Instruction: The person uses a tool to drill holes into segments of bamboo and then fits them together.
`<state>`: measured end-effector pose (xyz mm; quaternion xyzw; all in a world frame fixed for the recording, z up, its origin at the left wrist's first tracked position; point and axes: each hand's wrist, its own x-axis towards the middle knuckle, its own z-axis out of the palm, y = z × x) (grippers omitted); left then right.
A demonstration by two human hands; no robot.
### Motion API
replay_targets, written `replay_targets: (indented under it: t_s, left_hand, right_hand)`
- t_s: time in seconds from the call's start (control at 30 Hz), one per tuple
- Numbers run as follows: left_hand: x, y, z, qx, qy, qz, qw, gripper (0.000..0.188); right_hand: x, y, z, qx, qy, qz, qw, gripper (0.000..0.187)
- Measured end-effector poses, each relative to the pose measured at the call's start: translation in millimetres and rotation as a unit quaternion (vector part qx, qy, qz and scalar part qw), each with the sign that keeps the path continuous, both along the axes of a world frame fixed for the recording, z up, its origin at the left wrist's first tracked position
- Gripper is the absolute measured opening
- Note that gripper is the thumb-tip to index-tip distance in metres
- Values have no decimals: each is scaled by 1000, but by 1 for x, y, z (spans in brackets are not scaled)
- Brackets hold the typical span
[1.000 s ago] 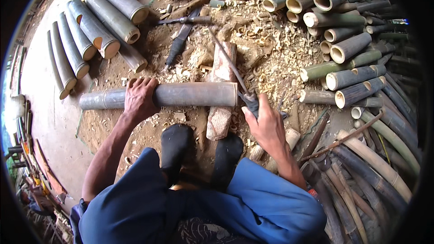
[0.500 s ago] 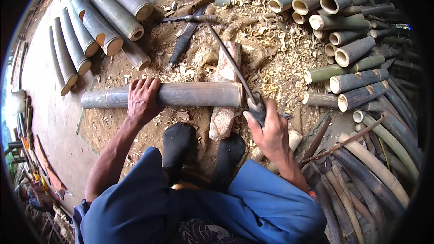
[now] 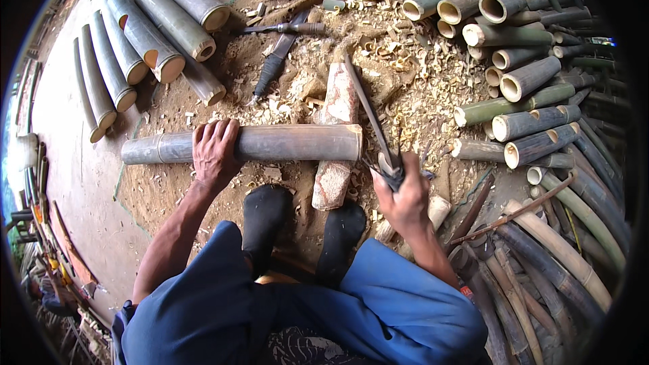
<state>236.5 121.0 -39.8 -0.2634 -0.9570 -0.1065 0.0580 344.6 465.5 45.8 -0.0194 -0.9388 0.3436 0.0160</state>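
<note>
A grey-brown bamboo tube (image 3: 291, 142) lies crosswise before me, its right end resting on a short pale log (image 3: 331, 186). My left hand (image 3: 215, 152) is closed over the tube left of its middle, fingers across the top. In my right hand (image 3: 405, 196) is the dark grip of a long-bladed knife (image 3: 368, 111). Its narrow blade slants up and away to the left, just beyond the tube's right end, apart from it. A pale edge shows at that end. Farther off lie a dark-wrapped blade tool (image 3: 272, 67) and a thin wooden-handled knife (image 3: 307, 28).
Cut bamboo tubes (image 3: 169, 0) lie in rows at the far left. More tubes (image 3: 531, 78) are stacked on the right, with long poles (image 3: 561, 257) below them. Wood shavings (image 3: 419, 81) cover the ground. My feet (image 3: 267, 220) are close to the tube.
The knife's blade has swung to the right, away from the pale log, and my right hand has shifted slightly. A paler edge now shows at the tube's right end. My left hand stays nearly still.
</note>
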Motion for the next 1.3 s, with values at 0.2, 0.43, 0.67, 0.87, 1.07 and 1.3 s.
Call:
replay_targets:
  t_s: [0.2,0.43,0.67,0.87,1.07,1.3]
  left_hand:
    - [2,0,2,-17,-13,4,1000,59]
    - [8,3,-4,-5,34,20,999,55]
    - [14,-2,-10,-24,32,28,999,55]
    - [16,1,-3,-4,26,30,999,57]
    - [15,3,-10,-15,40,30,999,58]
    - [14,1,-7,-10,44,36,998,60]
  right_hand:
    - [-2,20,-24,106,-179,-7,978,31]
    - [0,7,5,-46,78,20,996,26]
    - [-3,14,0,61,-181,-6,982,34]
    - [-5,7,15,-18,16,18,1000,23]
    - [-5,34,-22,162,-154,24,974,30]
    - [-3,13,-2,-14,0,-6,1000,28]
